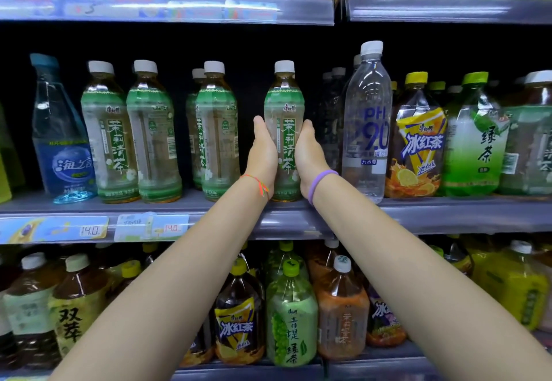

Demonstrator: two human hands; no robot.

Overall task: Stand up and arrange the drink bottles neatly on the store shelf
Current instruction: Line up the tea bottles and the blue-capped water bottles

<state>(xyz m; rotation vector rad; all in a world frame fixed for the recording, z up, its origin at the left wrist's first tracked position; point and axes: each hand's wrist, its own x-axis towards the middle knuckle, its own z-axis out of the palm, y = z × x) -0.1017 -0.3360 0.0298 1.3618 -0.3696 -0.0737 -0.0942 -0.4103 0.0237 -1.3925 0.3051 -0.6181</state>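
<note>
Standing upright on the shelf (286,219), the green tea bottle (284,103) had a white cap, and both hands, left (263,153) and right (309,153), held its sides.

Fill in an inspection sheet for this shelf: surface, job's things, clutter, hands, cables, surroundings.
Surface: middle shelf with price tags on its front rail.
Job's things: jasmine tea bottle upright at the shelf edge, a gap on its left; three more like it stand further left; tall clear water bottle stands to its right.
Clutter: nothing seen.
Hands: left hand and right hand hold the jasmine tea bottle from both sides; whether the fingers behind are curled cannot be told.
Cables: nothing seen.
Surroundings: full shelves of drinks above and below.
</note>
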